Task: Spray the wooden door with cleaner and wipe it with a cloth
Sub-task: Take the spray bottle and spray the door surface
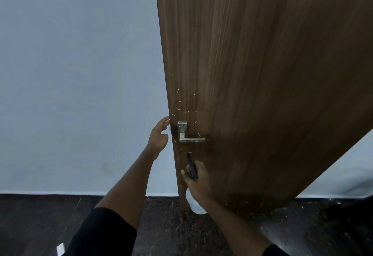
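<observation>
A tall brown wooden door (262, 74) stands ajar, filling the right half of the view. A silver lever handle (188, 134) sits near its left edge. Fine white droplets and streaks hang in the air around the handle. My right hand (198, 181) grips a spray bottle (194, 205) with a white body and a black nozzle aimed up at the door just below the handle. My left hand (159, 136) is open, fingers spread, its fingertips touching the door's left edge at handle height. No cloth is in view.
A pale blue-grey wall (80, 74) fills the left side, with a white skirting strip along its base. The floor (171, 231) is dark and speckled. A small white object (60, 249) lies on the floor at the bottom left.
</observation>
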